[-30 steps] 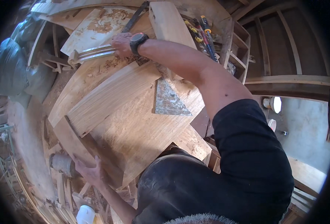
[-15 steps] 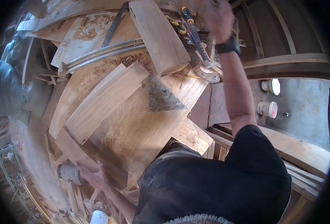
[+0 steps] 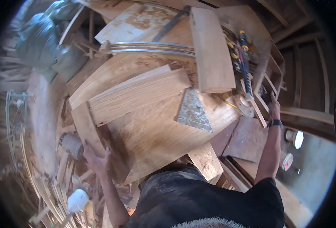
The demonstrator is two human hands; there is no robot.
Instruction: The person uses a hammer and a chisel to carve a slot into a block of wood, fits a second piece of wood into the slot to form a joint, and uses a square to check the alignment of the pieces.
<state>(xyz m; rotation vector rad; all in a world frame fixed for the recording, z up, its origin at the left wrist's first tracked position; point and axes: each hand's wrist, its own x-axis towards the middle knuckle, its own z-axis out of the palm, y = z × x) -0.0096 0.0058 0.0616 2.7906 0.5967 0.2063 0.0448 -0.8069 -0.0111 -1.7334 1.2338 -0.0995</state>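
Note:
My left hand (image 3: 97, 162) grips the near end of a short wooden board (image 3: 87, 127), thumb on one side and fingers on the other. That board stands at the left end of a wide curved wooden piece (image 3: 139, 95) lying on the workbench panel (image 3: 156, 131). Out to the right, my right hand (image 3: 275, 109) is beside an open wooden frame (image 3: 271, 78), a finger stretched out and nothing visible in it; the other fingers are partly hidden. A thin wood strip (image 3: 258, 113) lies near it. A worn triangular metal plate (image 3: 194, 113) rests mid-bench.
A thick wood block (image 3: 212, 51) lies at the far side, near several hand tools (image 3: 244, 57). Long curved strips (image 3: 150, 48) cross behind. Left of the bench are a grey cylinder (image 3: 71, 145), a white container (image 3: 77, 200) and loose sticks. Buckets (image 3: 294, 138) stand at right.
My right hand has come down from above the tools to the wooden frame at the right. My left hand keeps its hold on the board. The whole view has turned.

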